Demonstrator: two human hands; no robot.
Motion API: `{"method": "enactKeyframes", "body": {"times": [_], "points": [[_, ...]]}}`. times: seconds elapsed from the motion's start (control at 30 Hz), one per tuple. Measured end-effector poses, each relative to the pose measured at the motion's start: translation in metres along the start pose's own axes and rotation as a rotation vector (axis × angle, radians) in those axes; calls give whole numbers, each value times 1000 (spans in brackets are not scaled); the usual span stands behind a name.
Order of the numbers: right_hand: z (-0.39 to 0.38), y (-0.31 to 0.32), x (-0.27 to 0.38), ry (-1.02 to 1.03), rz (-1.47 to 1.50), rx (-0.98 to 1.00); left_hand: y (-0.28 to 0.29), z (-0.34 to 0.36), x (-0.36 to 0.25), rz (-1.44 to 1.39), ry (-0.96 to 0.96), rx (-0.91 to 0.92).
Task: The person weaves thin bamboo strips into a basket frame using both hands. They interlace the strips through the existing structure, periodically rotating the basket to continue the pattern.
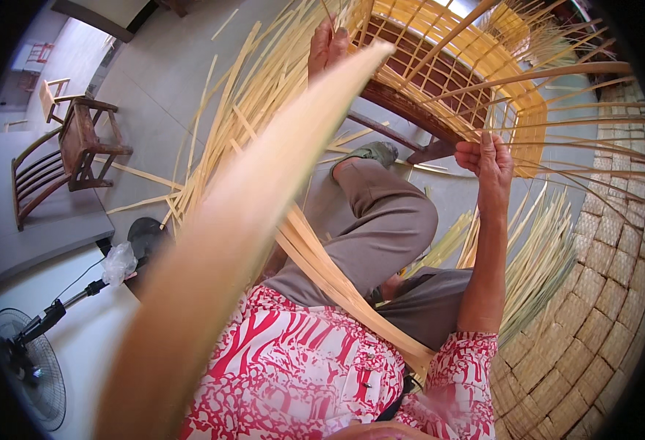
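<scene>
Blurred and close, a broad bamboo strip (264, 198) sweeps from lower left up to the left hand (328, 45), whose fingers close around its far end at top centre. Right of centre, the right hand (487, 155) pinches thin splints on the half-woven basket frame (440, 66). Weaving seems underway; threading the strip through likely needs careful alignment.

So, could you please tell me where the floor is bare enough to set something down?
Bare grey floor lies between the wooden chair and the bamboo strips. It is crowded under the half-woven basket, where both hands work, and by the woven mat.
</scene>
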State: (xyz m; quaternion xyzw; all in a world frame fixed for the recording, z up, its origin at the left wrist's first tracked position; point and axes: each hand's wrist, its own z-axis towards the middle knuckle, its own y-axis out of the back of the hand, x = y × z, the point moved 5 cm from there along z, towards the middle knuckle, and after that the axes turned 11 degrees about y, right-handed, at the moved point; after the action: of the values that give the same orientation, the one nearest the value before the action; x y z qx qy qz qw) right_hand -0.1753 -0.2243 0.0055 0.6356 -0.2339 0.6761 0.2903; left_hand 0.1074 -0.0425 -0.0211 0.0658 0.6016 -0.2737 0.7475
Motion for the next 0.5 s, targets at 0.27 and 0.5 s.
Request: {"method": "enactKeyframes", "body": {"times": [0.27,0.5], "points": [[4,3,-6,-33,40,-28,-10,-2,-4,181,-254,-58],[16,0,-13,-46,53,28,6,-6,-16,406,-281,-57]]}}
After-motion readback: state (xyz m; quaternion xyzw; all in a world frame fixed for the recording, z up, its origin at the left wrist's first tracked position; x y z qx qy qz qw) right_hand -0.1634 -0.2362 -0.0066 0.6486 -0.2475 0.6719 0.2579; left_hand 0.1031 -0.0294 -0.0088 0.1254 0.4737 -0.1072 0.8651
